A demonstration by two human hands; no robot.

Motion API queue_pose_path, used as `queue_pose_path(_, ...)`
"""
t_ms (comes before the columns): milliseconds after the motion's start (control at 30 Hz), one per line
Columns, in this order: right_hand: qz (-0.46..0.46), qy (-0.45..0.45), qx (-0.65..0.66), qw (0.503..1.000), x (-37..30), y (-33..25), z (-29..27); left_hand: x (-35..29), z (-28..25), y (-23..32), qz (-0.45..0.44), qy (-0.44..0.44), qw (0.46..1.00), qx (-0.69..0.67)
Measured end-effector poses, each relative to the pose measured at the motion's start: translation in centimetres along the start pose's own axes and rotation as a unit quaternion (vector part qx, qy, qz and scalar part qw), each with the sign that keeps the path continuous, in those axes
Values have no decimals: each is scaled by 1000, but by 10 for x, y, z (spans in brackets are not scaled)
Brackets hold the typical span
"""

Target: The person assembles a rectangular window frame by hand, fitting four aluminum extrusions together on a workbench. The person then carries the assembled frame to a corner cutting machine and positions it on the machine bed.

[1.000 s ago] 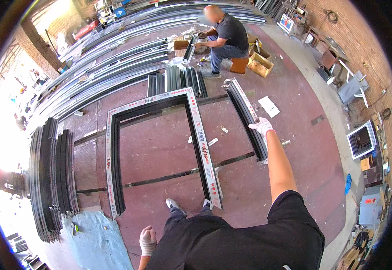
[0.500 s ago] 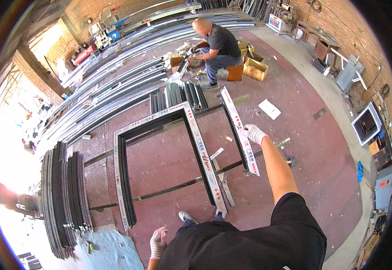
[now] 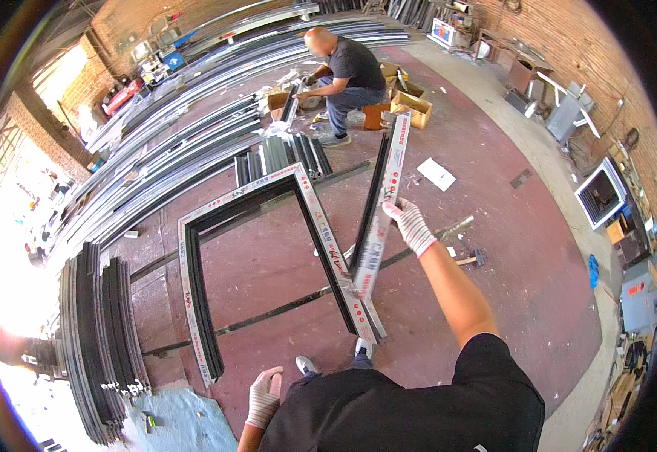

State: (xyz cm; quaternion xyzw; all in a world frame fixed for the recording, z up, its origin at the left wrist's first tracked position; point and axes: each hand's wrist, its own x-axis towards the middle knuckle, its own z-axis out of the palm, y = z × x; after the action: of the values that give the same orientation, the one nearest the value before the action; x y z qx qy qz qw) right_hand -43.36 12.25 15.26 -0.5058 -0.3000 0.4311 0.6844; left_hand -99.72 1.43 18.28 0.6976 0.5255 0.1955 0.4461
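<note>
"Gripping the profile (image 3: 376,242) how?"
"Right hand (image 3: 414,227) clasps it mid-length, beside the three-sided frame (image 3: 239,193) — left hand (image 3: 265,397) hangs empty, loosely open. Best keep its low end from scraping."

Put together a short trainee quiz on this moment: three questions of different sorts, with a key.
1. Which hand holds the loose bar?
A) left
B) right
C) both

2. True or false: the three-sided frame is open on the side nearest the person's shoes.

3. Fill in: in the picture, the flat white sheet lies to the ____ of the loose bar.

Key:
1. B: the right hand holds it; the left hand is empty.
2. True.
3. Right.
</note>
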Motion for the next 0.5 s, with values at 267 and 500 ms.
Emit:
queue_pose_path(267,-40,-19,163,986,-118,-37,176,46,-7,45,24,-193,956,-220)
queue_pose_path(500,56,39,89,994,-232,12,317,64,-55,27,6,-166,781,-602)
